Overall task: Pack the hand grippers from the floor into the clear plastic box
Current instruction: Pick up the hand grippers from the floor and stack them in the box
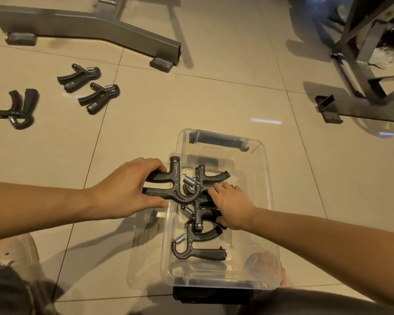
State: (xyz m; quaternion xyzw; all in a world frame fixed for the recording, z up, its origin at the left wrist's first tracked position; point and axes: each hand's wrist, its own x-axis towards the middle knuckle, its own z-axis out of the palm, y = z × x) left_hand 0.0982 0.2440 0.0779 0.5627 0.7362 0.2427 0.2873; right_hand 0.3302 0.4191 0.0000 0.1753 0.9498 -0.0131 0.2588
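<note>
A clear plastic box stands on the tiled floor in front of me. My left hand grips the handles of a black hand gripper held over the box's left rim. My right hand rests inside the box on another hand gripper. Two more hand grippers lie in the box, one at the far side and one at the near side. Three hand grippers lie on the floor at the far left: one, a second, and a third.
A grey metal equipment base runs across the floor at the back left. Another metal frame with feet stands at the back right. My knees show at the bottom corners, and a dark object lies just under the box's near edge.
</note>
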